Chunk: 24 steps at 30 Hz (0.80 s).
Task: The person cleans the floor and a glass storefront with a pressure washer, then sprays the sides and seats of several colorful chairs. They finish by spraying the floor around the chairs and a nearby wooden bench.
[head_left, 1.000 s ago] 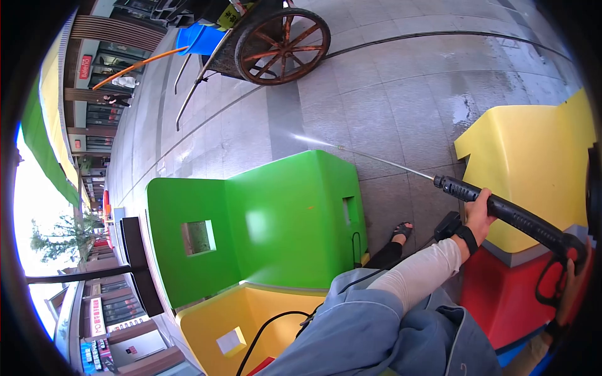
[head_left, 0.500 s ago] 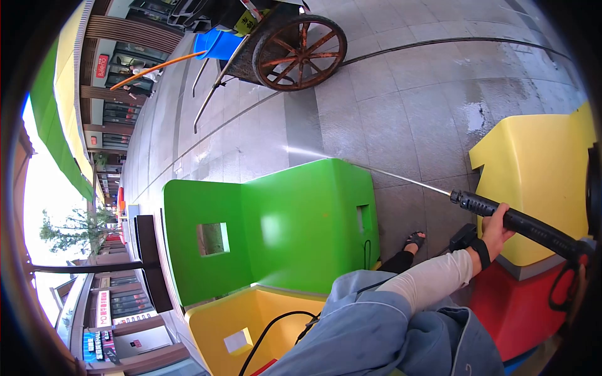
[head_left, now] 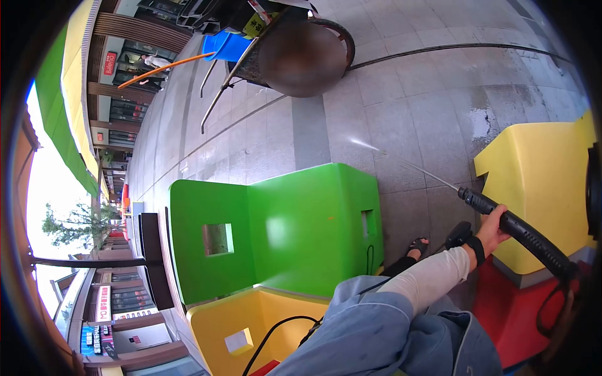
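The view lies on its side, with the sky at the left. My left hand [head_left: 494, 229] is wrapped round the black barrel of a pressure washer gun [head_left: 536, 241]. A thin metal lance [head_left: 434, 177] runs from the gun towards the pavement, and a white water jet [head_left: 364, 144] shows beyond its tip. A black strap with a small device [head_left: 459, 234] sits at my left wrist, below a pale sleeve [head_left: 426, 276]. The gun's rear grip fades into the dark right edge, and my right hand cannot be made out there. Nearest the lance stands a green bench [head_left: 298, 229].
Yellow [head_left: 533, 188] and red [head_left: 514, 313] seats stand near the gun; another yellow seat [head_left: 282, 313] adjoins the green one. A black hose [head_left: 273, 326] crosses it. A sandalled foot [head_left: 418, 246] is on the wet paving [head_left: 389, 94]. A cart with a blue bucket [head_left: 226, 46] stands farther off.
The lance tip and water jet have swung right in the picture, away from the green bench's edge. The whole scene has shifted slightly. My left hand keeps its hold.
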Tool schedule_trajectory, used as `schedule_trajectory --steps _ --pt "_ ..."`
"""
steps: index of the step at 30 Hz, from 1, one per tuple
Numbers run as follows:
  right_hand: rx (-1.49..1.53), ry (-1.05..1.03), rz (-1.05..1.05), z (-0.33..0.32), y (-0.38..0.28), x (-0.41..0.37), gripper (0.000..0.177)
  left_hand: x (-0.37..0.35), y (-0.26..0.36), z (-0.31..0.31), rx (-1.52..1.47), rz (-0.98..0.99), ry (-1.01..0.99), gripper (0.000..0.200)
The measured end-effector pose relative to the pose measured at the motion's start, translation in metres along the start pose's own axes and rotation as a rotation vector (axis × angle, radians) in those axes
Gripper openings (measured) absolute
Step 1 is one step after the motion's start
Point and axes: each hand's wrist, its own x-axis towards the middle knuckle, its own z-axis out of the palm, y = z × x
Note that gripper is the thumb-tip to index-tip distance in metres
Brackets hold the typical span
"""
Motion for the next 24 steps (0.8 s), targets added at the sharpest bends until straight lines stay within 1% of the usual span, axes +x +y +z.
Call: schedule_trajectory --steps 2,3,4,6,8,10,11,12,14,16,17,18,19,20,21,22,24 --pt "-0.043 0.093 -0.020 0.019 0.003 -0.022 0.048 -0.001 0.021 0.002 0.116 0.015 0.013 0.030" --pt "-0.065 0.142 -0.029 0.028 0.002 -0.028 0.045 -0.001 0.032 0.002 0.153 0.038 0.051 0.030" --pt "-0.072 0.145 -0.034 0.038 -0.009 -0.032 0.045 0.001 0.043 -0.003 0.163 0.079 0.061 0.030" --pt "0.311 -0.002 0.175 0.055 -0.046 -0.039 0.044 -0.007 0.071 -0.012 0.174 0.174 0.099 0.025" --pt "0.569 -0.106 0.218 0.074 -0.067 -0.040 0.046 -0.013 0.095 -0.035 0.182 0.265 0.212 0.023" --pt "0.596 -0.113 0.192 0.089 -0.078 -0.040 0.045 -0.030 0.116 -0.059 0.156 0.320 0.266 0.026" --pt "0.596 -0.184 0.154 0.088 -0.091 -0.039 0.044 -0.038 0.123 -0.069 0.160 0.335 0.305 0.024" --pt "0.597 -0.249 0.118 0.086 -0.101 -0.037 0.043 -0.047 0.124 -0.075 0.128 0.348 0.348 0.023" --pt "0.613 -0.254 0.123 0.079 -0.101 -0.038 0.043 -0.060 0.115 -0.076 0.086 0.367 0.445 0.022" --pt "0.558 -0.268 0.140 0.065 -0.093 -0.042 0.045 -0.054 0.096 -0.079 0.111 0.328 0.396 0.021" --pt "0.489 -0.211 0.116 0.056 -0.085 -0.048 0.047 -0.055 0.085 -0.065 0.140 0.302 0.361 0.023" --pt "0.409 -0.168 0.077 0.045 -0.073 -0.055 0.047 -0.043 0.071 -0.065 0.167 0.263 0.254 0.027" --pt "0.392 -0.149 0.033 0.040 -0.041 -0.068 0.048 -0.047 0.059 -0.041 0.209 0.229 0.279 0.031" --pt "0.296 -0.147 0.123 0.021 -0.044 -0.072 0.047 -0.039 0.046 -0.033 0.239 0.190 0.190 0.032" --pt "0.284 -0.094 0.105 0.012 -0.042 -0.076 0.048 -0.034 0.033 -0.022 0.224 0.178 0.150 0.033" --pt "0.035 0.013 -0.042 -0.019 -0.086 -0.063 0.049 -0.032 0.021 -0.014 0.200 0.149 0.107 0.033" --pt "0.021 -0.014 -0.050 -0.031 -0.084 -0.064 0.050 -0.040 0.014 -0.013 0.182 0.153 0.106 0.033"
